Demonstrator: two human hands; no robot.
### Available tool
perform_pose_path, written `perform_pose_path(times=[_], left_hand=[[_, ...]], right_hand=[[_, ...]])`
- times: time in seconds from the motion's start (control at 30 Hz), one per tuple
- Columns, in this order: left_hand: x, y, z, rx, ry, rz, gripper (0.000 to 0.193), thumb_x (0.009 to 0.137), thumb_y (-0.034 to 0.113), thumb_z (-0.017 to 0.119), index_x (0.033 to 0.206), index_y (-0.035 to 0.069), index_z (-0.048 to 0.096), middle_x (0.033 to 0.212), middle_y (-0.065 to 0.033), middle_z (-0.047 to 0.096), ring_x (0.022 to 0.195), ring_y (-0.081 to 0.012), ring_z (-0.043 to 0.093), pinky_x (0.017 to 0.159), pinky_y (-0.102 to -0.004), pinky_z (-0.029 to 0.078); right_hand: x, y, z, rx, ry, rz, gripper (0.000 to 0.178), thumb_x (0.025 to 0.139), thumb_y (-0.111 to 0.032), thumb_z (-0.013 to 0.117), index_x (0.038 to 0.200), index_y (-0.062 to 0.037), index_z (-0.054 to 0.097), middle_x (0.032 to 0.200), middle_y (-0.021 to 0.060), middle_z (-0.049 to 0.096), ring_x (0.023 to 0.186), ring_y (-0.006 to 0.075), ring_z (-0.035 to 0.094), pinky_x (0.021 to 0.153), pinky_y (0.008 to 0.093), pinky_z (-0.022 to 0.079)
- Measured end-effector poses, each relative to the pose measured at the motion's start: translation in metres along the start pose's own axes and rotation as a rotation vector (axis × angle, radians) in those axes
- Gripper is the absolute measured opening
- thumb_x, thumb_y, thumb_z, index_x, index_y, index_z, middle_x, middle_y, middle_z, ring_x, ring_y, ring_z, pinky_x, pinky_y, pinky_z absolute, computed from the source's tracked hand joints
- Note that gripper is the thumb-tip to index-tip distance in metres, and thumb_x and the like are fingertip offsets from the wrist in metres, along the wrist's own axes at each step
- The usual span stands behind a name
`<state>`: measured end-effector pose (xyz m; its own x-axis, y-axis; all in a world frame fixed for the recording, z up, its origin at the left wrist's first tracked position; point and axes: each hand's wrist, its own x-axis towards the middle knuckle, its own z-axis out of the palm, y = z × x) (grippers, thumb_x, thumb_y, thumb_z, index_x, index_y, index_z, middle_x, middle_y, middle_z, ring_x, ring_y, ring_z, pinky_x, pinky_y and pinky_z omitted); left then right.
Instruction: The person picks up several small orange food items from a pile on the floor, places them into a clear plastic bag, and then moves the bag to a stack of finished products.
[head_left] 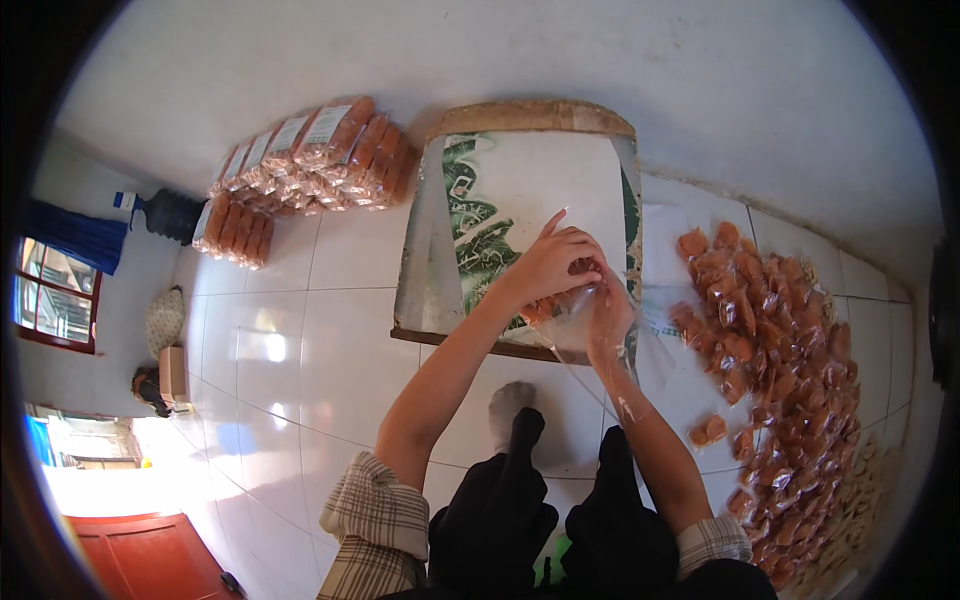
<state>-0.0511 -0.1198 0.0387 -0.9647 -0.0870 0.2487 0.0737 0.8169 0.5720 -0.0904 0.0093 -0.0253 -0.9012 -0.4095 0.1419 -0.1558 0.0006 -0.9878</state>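
Observation:
Both of my hands work over the near right part of a low table with a white and green printed top. My left hand is closed around a small reddish-brown packet, one finger sticking up. Beside it my right hand is closed on a clear plastic bag, whose loose film hangs toward my right forearm. More orange-brown packets show in the bag below my left wrist. My hands partly hide the bag's mouth.
A large heap of small orange-brown packets covers the floor on the right; one packet lies apart. Filled, labelled packs are stacked at the far left by the wall. My sock-covered foot is near the table. A red door stands lower left.

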Motion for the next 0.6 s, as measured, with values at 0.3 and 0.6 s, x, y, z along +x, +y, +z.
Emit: perform_pose_path(times=[0.3, 0.6], left_hand=[[0.000, 0.003, 0.007, 0.044, 0.108, 0.092, 0.008, 0.078, 0.020, 0.062, 0.079, 0.013, 0.060, 0.087, 0.0025, 0.059, 0.092, -0.0150, 0.054, 0.106, -0.0423, 0.024], [0.011, -0.013, 0.003, -0.103, 0.031, 0.077, 0.007, 0.080, 0.014, 0.060, 0.079, 0.007, 0.058, 0.084, -0.0015, 0.059, 0.088, -0.0187, 0.055, 0.107, -0.0428, 0.024]], right_hand=[[0.000, 0.000, -0.004, -0.261, 0.010, 0.013, 0.022, 0.087, -0.009, 0.050, 0.107, -0.0052, 0.059, 0.090, 0.0153, 0.063, 0.081, 0.0250, 0.061, 0.071, 0.0302, 0.046], [0.014, -0.005, 0.010, -0.263, -0.156, 0.047, 0.022, 0.082, -0.002, 0.047, 0.098, -0.0018, 0.061, 0.084, 0.0169, 0.062, 0.078, 0.0300, 0.061, 0.067, 0.0324, 0.046]])
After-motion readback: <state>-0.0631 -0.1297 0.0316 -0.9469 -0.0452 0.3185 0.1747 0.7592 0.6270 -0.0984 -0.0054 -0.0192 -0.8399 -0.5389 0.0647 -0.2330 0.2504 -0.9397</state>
